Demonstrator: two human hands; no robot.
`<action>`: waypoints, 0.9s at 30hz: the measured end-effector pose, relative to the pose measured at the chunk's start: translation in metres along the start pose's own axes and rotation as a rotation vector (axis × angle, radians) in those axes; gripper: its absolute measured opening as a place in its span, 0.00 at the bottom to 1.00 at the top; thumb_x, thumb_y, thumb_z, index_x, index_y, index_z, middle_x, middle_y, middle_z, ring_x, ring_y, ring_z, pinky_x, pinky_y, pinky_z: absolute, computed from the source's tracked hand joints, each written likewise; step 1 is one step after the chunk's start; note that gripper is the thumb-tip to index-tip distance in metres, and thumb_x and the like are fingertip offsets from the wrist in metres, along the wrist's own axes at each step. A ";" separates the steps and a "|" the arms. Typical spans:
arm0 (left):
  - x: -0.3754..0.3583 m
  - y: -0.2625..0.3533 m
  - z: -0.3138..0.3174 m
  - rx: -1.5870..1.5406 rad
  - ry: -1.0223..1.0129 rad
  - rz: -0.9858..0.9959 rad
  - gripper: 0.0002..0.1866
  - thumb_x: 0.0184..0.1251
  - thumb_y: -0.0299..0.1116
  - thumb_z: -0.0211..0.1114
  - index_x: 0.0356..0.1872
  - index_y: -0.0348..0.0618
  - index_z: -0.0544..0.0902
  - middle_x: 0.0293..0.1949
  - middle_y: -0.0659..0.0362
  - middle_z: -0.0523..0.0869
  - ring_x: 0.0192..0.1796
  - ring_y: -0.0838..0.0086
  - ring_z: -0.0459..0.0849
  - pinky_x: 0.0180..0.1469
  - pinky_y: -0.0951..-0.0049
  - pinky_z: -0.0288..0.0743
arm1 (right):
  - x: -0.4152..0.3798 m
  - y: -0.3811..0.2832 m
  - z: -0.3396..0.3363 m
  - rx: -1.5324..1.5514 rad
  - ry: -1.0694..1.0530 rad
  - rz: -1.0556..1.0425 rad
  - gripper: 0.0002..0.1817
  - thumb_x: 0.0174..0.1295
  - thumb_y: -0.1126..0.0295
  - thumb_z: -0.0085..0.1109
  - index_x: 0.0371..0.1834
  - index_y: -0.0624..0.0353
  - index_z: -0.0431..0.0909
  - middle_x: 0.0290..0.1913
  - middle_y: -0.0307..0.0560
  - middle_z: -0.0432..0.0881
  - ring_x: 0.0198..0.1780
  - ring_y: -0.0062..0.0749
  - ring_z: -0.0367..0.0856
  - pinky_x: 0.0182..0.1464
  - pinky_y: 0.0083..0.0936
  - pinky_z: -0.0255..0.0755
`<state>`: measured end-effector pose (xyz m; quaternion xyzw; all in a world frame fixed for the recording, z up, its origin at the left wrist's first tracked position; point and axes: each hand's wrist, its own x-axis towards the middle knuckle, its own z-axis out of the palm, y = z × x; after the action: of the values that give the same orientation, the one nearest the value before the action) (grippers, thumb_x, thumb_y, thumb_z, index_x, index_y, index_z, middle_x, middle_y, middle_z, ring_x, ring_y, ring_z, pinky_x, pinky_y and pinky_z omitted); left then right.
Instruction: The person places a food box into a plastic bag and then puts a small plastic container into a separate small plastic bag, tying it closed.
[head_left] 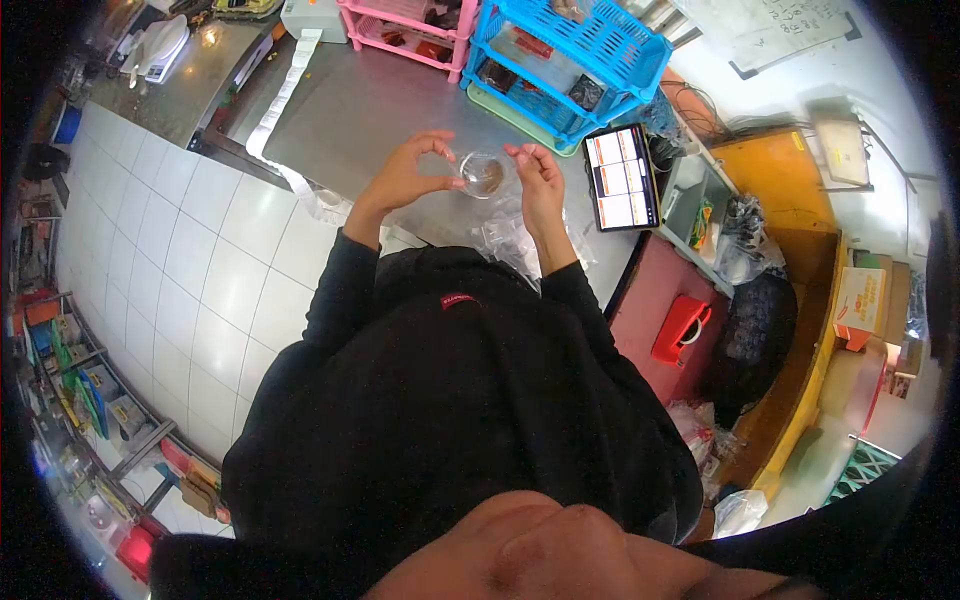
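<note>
A small clear round plastic tub (483,174) with a little brown stuff inside is between my hands above the steel table. My left hand (408,172) is curved, with thumb and index fingertips at the tub's left edge, gripping it there; the other fingers are lifted apart. On the tub's right, my right hand (541,188) has thumb and fingers pinched together. Whatever may be in that pinch is too small to make out. Crumpled clear plastic bags (510,238) lie below the hands, close to my body.
Beyond my hands stand a blue plastic rack (570,65) and a pink rack (410,35). A tablet (622,178) lies to the right. A white paper strip (280,110) trails from a printer (312,18). A red tape dispenser (682,330) sits on the right-hand surface.
</note>
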<state>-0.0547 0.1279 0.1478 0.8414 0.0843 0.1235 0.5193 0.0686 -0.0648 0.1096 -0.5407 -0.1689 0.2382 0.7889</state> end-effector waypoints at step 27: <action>0.024 -0.097 0.056 -1.331 -0.535 -0.540 0.36 0.64 0.37 0.63 0.69 0.44 0.55 0.36 0.59 0.80 0.38 0.78 0.78 0.48 0.76 0.69 | 0.014 0.086 -0.006 -0.047 -0.200 0.283 0.19 0.69 0.65 0.48 0.56 0.66 0.72 0.33 0.43 0.83 0.31 0.24 0.78 0.36 0.20 0.73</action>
<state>-0.0161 0.1297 0.0403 0.3029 0.0664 -0.1909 0.9313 0.0668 -0.0359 0.0273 -0.5509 -0.1743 0.3953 0.7140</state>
